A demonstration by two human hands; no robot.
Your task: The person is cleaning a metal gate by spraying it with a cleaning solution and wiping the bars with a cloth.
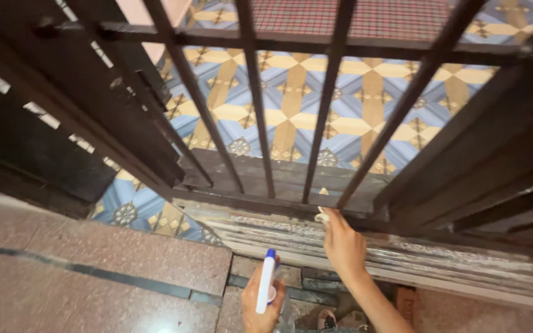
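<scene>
Below a dark barred gate (291,111), the right hand (342,245) pinches a pale cloth (322,216) against its bottom rail; left hand (260,305) fingers grip a white spray bottle (266,282).

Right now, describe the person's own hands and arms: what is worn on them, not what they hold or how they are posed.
Both are bare. The right hand wears no glove, ring or watch that shows, and its forearm is uncovered, with no sleeve in view. The left hand is also ungloved; only the hand shows, cut off by the bottom edge of the picture.
</scene>
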